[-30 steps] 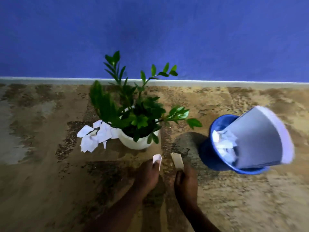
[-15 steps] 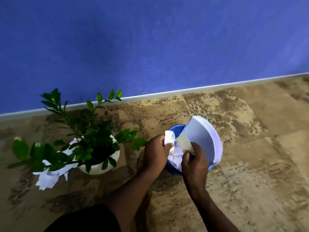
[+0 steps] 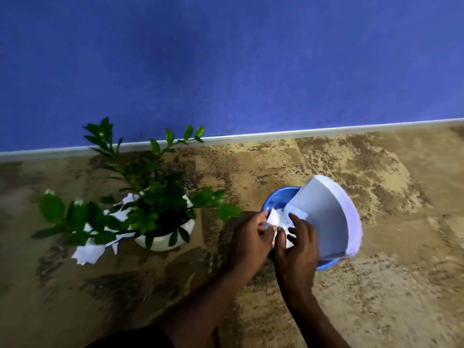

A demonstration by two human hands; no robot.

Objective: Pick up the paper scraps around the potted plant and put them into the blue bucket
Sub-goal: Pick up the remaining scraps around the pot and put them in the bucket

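Observation:
The blue bucket (image 3: 280, 198) stands on the floor right of the potted plant (image 3: 160, 214), and a big curved sheet of pale paper (image 3: 326, 217) leans inside it. White paper scraps (image 3: 276, 218) lie crumpled in the bucket. Both my hands are over its near rim. My left hand (image 3: 251, 238) pinches a white scrap at its fingertips just above the pile. My right hand (image 3: 298, 247) has its fingers spread and touches the crumpled paper. More white scraps (image 3: 88, 252) lie on the floor left of the white pot (image 3: 163, 243), partly hidden by leaves.
A blue wall with a pale skirting strip (image 3: 276, 134) runs behind the plant and bucket. The mottled brown floor (image 3: 376, 297) stretches to the right and toward me. Leafy stems (image 3: 55, 212) spread out left of the pot.
Both hands moved from in front of the pot to the right and down into the bucket's mouth. The tan scrap held by my right hand is out of sight now.

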